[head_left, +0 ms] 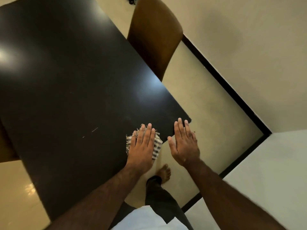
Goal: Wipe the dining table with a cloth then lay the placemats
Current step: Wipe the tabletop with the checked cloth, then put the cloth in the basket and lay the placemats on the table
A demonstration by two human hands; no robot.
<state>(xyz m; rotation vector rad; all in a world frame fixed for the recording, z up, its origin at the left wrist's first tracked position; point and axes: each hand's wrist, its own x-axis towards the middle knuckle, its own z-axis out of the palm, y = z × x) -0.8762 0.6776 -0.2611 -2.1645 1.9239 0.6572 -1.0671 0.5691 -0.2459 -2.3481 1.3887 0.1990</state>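
Note:
The dark dining table [66, 83] fills the left and middle of the head view. A striped cloth [157, 146] with frayed edges lies at the table's near right edge, partly hanging over it. My left hand [142, 146] presses flat on the cloth with straight fingers. My right hand [183, 143] is open, palm down, beside the table's near corner; its fingertips reach the corner and the rest of it is over the floor. No placemats are in view.
A brown chair [152, 39] stands at the table's right side. Another brown chair edge [5, 143] shows at the far left. Beige floor [207, 113] runs along the wall with a black skirting [232, 90]. My foot [164, 173] is just below the table edge.

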